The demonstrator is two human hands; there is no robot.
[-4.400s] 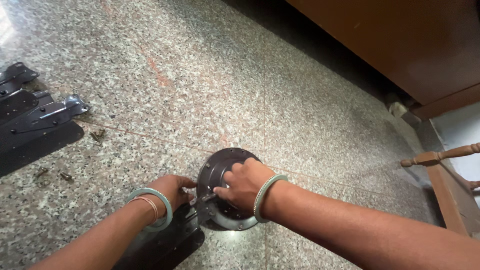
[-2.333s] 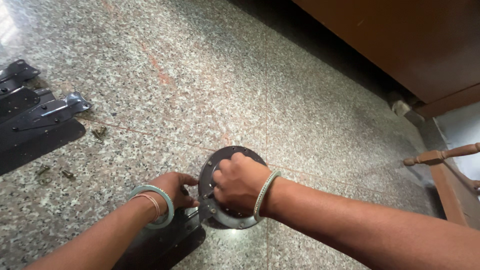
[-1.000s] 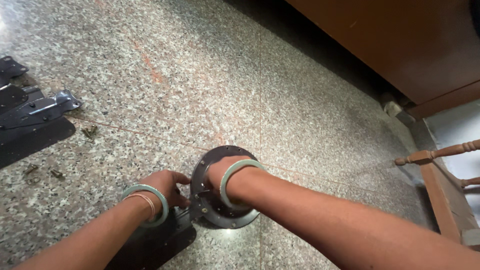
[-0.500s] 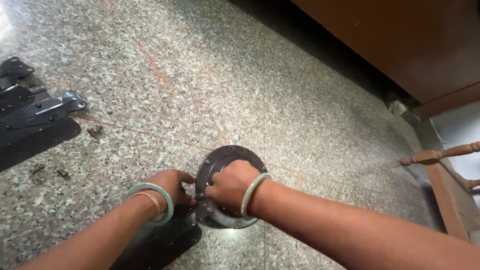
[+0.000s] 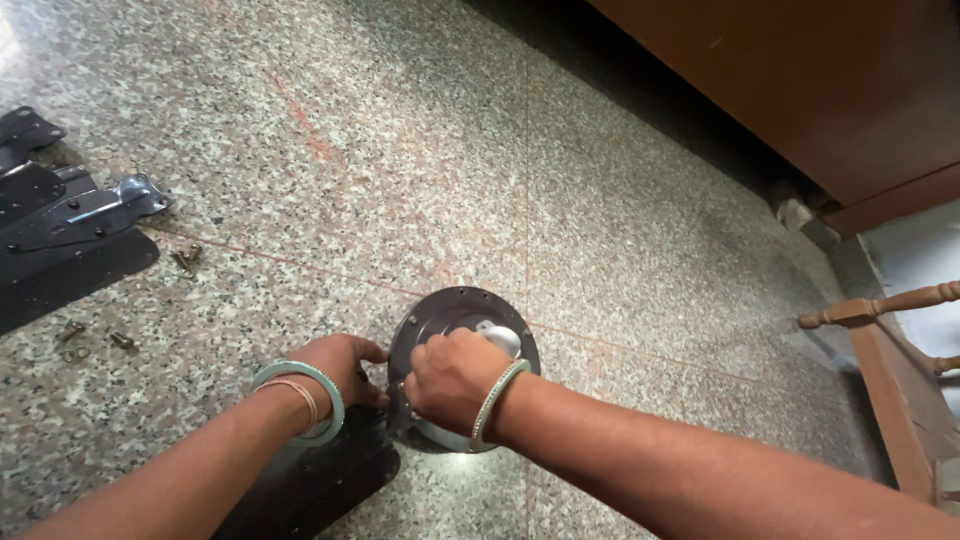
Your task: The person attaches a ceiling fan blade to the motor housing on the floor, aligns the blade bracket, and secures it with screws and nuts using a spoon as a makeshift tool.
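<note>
Sitting flat on the granite floor [image 5: 600, 180], near bottom centre of the view, the round dark disc [image 5: 462, 312] is showing a ring of small holes around its rim and a pale raised hub [image 5: 497, 336] at the middle; right hand [image 5: 452, 380] is lying over the disc's near half, fingers curled down onto its face, hiding whatever is under the palm; cannot tell whether they are pinching a screw or just pressing; left hand [image 5: 340, 370] is resting at the disc's left edge, fingertips bent in and touching the rim where it is overlapping a black blade [image 5: 310, 480]; the blade is running out from under the disc toward bottom left; both wrists are wearing bangles.

Judging progress: this blade looks only partly joined to the disc; cannot see any fastener seated, as the hands are covering the joint; several rim holes on the far side are looking empty.

Further out, more black blades with grey brackets [image 5: 85, 212] are lying at the left edge, well apart from the disc; loose screws [image 5: 186, 258] are scattered on the floor beside them, with a few more [image 5: 95, 338] nearer the lower left; so most of the fitting seems to be left.

Brown wooden panel [image 5: 800, 90] is filling top right; turned wooden rail [image 5: 880, 305] at far right.
</note>
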